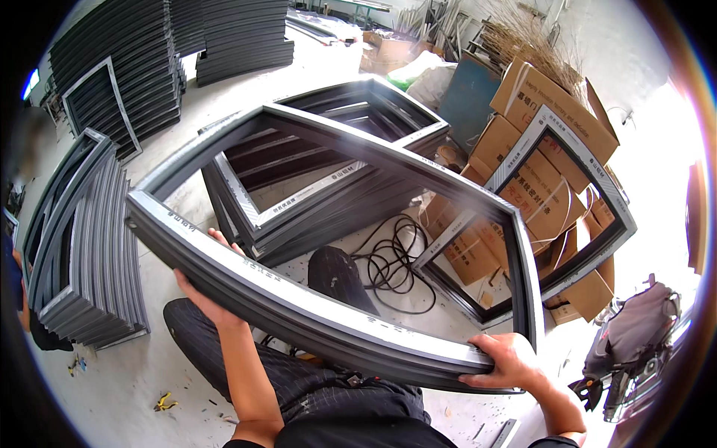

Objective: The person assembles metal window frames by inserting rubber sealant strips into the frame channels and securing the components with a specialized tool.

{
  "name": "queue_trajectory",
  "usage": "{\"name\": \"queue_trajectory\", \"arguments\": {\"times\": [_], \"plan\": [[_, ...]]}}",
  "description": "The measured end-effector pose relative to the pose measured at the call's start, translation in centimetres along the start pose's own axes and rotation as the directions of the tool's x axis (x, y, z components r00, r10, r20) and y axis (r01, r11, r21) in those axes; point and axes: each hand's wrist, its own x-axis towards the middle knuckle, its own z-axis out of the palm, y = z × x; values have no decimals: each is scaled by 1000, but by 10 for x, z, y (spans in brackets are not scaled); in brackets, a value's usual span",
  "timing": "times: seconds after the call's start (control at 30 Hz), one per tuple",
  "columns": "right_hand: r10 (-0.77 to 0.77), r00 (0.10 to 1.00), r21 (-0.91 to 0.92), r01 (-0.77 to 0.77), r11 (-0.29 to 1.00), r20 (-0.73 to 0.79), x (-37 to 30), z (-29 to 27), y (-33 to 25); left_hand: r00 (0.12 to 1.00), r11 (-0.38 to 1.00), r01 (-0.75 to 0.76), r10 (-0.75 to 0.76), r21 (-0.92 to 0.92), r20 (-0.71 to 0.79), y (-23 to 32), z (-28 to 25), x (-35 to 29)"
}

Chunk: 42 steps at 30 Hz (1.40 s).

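A dark grey metal window frame (299,295) with a pale film strip along its rails is held tilted over my lap. My left hand (210,300) is closed around its near rail, left of the middle; some fingertips show inside the opening. With thumb on top and fingers on the outer side, my right hand (511,361) grips the same rail at the near right corner. Just beyond lies a stack of similar frames (328,228), partly seen through the held frame's opening. Another single frame (614,205) leans against cardboard boxes at the right.
Tall stacks of dark frames (239,48) stand at the back left, with another stack (112,261) at the left. Cardboard boxes (549,194) are piled at the right. Coiled black cable (396,261), yellow-handled pliers (165,402) and a grey bag (635,328) lie about the floor.
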Motion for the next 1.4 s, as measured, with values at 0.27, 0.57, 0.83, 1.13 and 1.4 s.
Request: {"name": "queue_trajectory", "arguments": {"times": [0.27,0.57,0.83,1.13,1.4], "plan": [[-60,955,194,120,974,-291,-7,68,32,929,898,-191,35,395,368,2,97,9],[-37,926,194,117,974,-375,-55,128,83,972,793,-228,156,565,173,-14,139,22],[108,921,218,-25,976,-375,-110,186,122,939,926,89,-200,366,279,-65,144,-14],[301,872,339,-169,925,-386,-144,260,140,915,791,219,-370,572,161,-127,172,-53],[506,790,407,-359,840,-347,-152,288,160,785,743,407,-582,531,212,-184,193,-77]]}}
